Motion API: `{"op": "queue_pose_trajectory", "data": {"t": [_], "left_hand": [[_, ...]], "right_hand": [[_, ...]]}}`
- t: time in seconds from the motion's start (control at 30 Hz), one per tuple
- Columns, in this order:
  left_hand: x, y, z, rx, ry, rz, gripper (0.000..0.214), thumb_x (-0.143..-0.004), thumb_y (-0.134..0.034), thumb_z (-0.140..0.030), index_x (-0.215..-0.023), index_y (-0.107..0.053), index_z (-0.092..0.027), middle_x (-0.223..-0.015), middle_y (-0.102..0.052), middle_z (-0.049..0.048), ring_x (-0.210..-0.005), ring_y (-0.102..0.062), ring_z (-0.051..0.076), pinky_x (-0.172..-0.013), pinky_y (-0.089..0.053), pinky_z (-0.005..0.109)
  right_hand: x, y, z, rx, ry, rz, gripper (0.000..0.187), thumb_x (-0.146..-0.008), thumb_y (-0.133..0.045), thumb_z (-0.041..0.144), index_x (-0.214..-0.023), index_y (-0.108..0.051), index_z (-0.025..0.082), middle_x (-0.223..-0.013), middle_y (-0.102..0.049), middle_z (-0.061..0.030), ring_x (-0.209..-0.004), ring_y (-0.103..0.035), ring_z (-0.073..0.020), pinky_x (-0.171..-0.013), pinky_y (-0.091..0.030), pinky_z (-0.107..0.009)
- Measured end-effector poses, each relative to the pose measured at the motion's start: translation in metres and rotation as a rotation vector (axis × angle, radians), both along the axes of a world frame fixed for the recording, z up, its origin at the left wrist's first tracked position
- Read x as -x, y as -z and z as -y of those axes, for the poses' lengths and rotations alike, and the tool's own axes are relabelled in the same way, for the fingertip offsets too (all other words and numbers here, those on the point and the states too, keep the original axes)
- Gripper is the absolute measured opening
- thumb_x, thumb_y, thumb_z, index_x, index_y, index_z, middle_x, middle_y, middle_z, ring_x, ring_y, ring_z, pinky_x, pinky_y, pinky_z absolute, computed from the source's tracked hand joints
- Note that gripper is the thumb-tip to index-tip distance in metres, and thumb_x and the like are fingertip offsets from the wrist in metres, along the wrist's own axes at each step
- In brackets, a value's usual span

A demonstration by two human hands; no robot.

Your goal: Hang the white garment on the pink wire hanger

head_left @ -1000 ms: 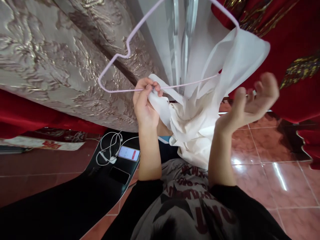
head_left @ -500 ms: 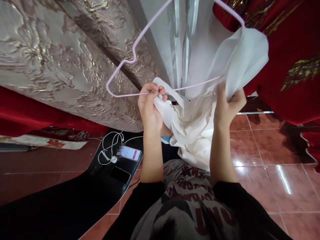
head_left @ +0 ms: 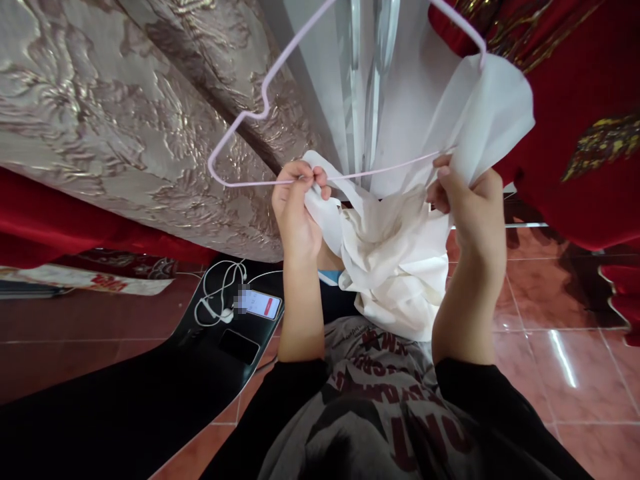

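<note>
A pale pink wire hanger (head_left: 361, 174) is slanting across the view, its top running out past the upper edge. Thin white fabric (head_left: 395, 267) is draping over the hanger's right corner and bunching in loose folds below its lower bar. Left of the hanger's middle, the left hand (head_left: 299, 213) is gripping the bar and a fabric edge between closed fingers. Near its right end, the right hand (head_left: 474, 203) is pinching the fabric, fingers bent inward, hand and cloth covering that end.

Behind the hanger's left side, silvery-beige embossed brocade (head_left: 80, 133) is hanging; to its right, deep red cloth with gold sequins (head_left: 575, 87) is hanging. Below and left of it, a black, smooth, curved seat (head_left: 115, 407) is carrying a lit phone (head_left: 264, 304), a flat dark rectangle (head_left: 239, 347) and a white charger (head_left: 227, 316) with looping cable. Glossy reddish floor tiles (head_left: 535, 293) are showing below and right.

Below the hanger, a grey T-shirt (head_left: 385, 400) is bearing dark red letters, inverted and too creased for whole words. The phone is displaying a red button and tiny, unreadable marks.
</note>
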State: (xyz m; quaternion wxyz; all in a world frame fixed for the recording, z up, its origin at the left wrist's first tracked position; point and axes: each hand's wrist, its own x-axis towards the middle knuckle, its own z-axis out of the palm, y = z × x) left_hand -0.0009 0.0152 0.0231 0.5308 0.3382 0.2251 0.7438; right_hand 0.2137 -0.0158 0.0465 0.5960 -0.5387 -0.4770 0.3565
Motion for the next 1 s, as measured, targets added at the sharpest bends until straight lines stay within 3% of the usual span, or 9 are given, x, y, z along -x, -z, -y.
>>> {"op": "queue_pose_trajectory", "data": {"t": [0.17, 0.3, 0.4, 0.5, 0.6, 0.7, 0.77, 0.9, 1.0], "left_hand": [[-0.001, -0.002, 0.001, 0.02, -0.008, -0.019, 0.022, -0.088, -0.061, -0.003, -0.073, -0.062, -0.018, -0.079, -0.061, 0.0039, -0.072, -0.059, 0.013, -0.055, -0.046, 0.02], [-0.004, -0.002, 0.004, 0.029, -0.004, 0.006, 0.025, -0.092, -0.057, 0.0, -0.074, -0.061, -0.017, -0.078, -0.06, 0.0038, -0.072, -0.059, 0.012, -0.057, -0.046, 0.02], [-0.004, -0.002, 0.004, 0.027, 0.015, 0.015, 0.025, -0.092, -0.059, -0.001, -0.074, -0.062, -0.017, -0.078, -0.059, 0.0039, -0.071, -0.058, 0.012, -0.057, -0.045, 0.02], [-0.002, -0.002, 0.004, 0.007, 0.013, 0.025, 0.026, -0.091, -0.057, 0.002, -0.073, -0.063, -0.016, -0.077, -0.059, 0.0044, -0.07, -0.057, 0.012, -0.056, -0.044, 0.021], [0.0, -0.003, 0.004, 0.015, -0.006, 0.012, 0.026, -0.09, -0.058, 0.0, -0.072, -0.064, -0.018, -0.078, -0.06, 0.0052, -0.071, -0.057, 0.013, -0.056, -0.044, 0.021], [0.0, -0.004, 0.005, 0.046, -0.027, -0.026, 0.024, -0.09, -0.063, -0.004, -0.072, -0.063, -0.019, -0.079, -0.062, 0.0052, -0.071, -0.058, 0.014, -0.055, -0.045, 0.021], [-0.001, -0.004, 0.004, 0.04, -0.029, -0.023, 0.024, -0.09, -0.062, -0.004, -0.072, -0.063, -0.019, -0.078, -0.062, 0.0047, -0.071, -0.058, 0.014, -0.055, -0.045, 0.02], [-0.002, -0.003, 0.002, 0.044, -0.021, -0.001, 0.026, -0.092, -0.061, -0.003, -0.072, -0.061, -0.019, -0.077, -0.062, 0.0039, -0.069, -0.059, 0.012, -0.055, -0.047, 0.019], [-0.001, -0.002, 0.001, 0.067, -0.016, -0.017, 0.027, -0.093, -0.062, -0.003, -0.072, -0.061, -0.02, -0.078, -0.062, 0.004, -0.07, -0.06, 0.012, -0.056, -0.047, 0.019]], "right_hand": [[-0.01, 0.0, 0.0, -0.071, 0.141, 0.008, 0.026, -0.093, -0.056, 0.036, -0.077, -0.06, 0.016, -0.05, -0.039, 0.0042, -0.043, -0.033, -0.0036, -0.044, -0.021, -0.019], [-0.009, 0.007, -0.006, -0.122, 0.22, -0.01, 0.024, -0.092, -0.054, 0.036, -0.085, -0.065, 0.015, -0.072, -0.061, -0.0011, -0.05, -0.048, -0.0047, -0.046, -0.034, -0.02], [-0.004, 0.012, -0.007, -0.103, 0.208, 0.02, 0.023, -0.089, -0.057, 0.034, -0.101, -0.065, 0.015, -0.092, -0.069, -0.004, -0.052, -0.051, -0.0044, -0.046, -0.037, -0.021], [0.001, 0.017, -0.006, -0.046, 0.186, 0.07, 0.025, -0.088, -0.062, 0.036, -0.1, -0.065, 0.014, -0.081, -0.069, -0.0023, -0.048, -0.046, -0.0033, -0.047, -0.037, -0.02], [0.005, 0.024, -0.006, -0.1, 0.305, 0.118, 0.03, -0.085, -0.068, 0.041, -0.085, -0.067, 0.012, -0.076, -0.068, -0.0029, -0.053, -0.052, -0.0041, -0.055, -0.046, -0.021], [0.008, 0.03, -0.009, -0.184, 0.406, 0.098, 0.031, -0.081, -0.072, 0.042, -0.082, -0.07, 0.011, -0.077, -0.069, -0.0033, -0.059, -0.058, -0.0066, -0.065, -0.054, -0.025], [0.009, 0.033, -0.011, -0.194, 0.441, 0.091, 0.03, -0.08, -0.072, 0.041, -0.082, -0.071, 0.011, -0.077, -0.069, -0.0038, -0.058, -0.059, -0.0079, -0.061, -0.053, -0.025], [0.01, 0.034, -0.013, -0.174, 0.525, 0.101, 0.033, -0.081, -0.069, 0.042, -0.079, -0.073, 0.01, -0.076, -0.069, -0.0046, -0.047, -0.05, -0.0076, -0.044, -0.035, -0.024], [0.009, 0.031, -0.015, -0.218, 0.63, 0.126, 0.033, -0.081, -0.07, 0.04, -0.062, -0.065, 0.013, -0.06, -0.057, -0.0006, -0.048, -0.045, -0.0075, -0.049, -0.038, -0.025]]}}
